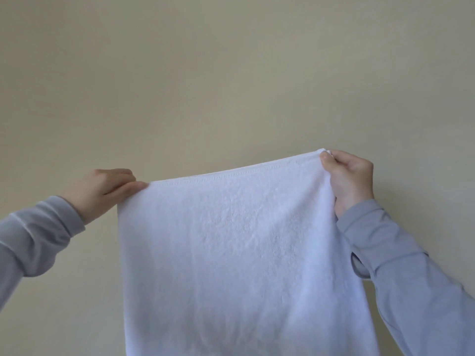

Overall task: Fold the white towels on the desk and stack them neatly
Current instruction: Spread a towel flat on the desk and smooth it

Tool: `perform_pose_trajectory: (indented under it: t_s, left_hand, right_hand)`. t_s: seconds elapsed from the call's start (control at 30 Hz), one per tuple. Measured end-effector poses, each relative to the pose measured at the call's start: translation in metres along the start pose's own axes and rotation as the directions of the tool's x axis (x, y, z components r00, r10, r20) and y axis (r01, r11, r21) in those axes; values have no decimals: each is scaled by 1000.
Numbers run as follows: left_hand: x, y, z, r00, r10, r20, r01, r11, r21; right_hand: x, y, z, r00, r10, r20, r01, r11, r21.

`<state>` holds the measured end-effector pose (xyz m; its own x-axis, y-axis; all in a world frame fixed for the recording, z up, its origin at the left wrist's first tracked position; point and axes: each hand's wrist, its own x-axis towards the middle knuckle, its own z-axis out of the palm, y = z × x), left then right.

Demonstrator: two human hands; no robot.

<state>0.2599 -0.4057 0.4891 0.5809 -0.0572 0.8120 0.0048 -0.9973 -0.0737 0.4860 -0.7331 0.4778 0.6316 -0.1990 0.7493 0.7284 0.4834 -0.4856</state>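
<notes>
the left hand [102, 187] and right hand [347, 176] each keep a pinching grip on a top corner of the white towel [231, 253], letting it hang flat, likely to square it for folding.

Soft, even, fairly bright light over the wall [231, 60]; faint corner darkening; white towel [236, 253] slightly blurred low down.

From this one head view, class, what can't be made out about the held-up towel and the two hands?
Towel: head view, lower edge cut off by the frame bottom.
Right hand: head view, fingertips tucked behind the towel's corner.
Desk, other towels: head view shows none, only wall behind.
</notes>
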Motion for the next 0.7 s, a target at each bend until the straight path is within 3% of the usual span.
perform_pose_trajectory:
  t_s: [0.07,0.13,0.3,0.47,0.57,0.7]
  left_hand:
    - [0,6,-1,996,83,13,-84,991,108]
    - [4,12,0,994,111,-18,-109,988,112]
    - [33,32,9,990,-108,-94,92,983,-157]
    - [59,55,-24,969,-51,-241,-22,956,-293]
    - [53,62,-24,966,-96,-240,-48,846,-531]
    - [27,53,12,941,-324,-100,126,609,-783]
  right_hand:
    - [2,0,-6,999,-36,-18,35,998,-43]
    - [6,0,-13,997,-47,-56,44,998,-55]
    - [10,-3,-30,993,-65,-95,58,995,-76]
    - [23,-38,-41,968,-212,-136,213,977,-6]
    - [24,-38,-46,970,-212,-116,215,976,19]
    - [11,-16,-47,981,-138,-135,142,990,25]
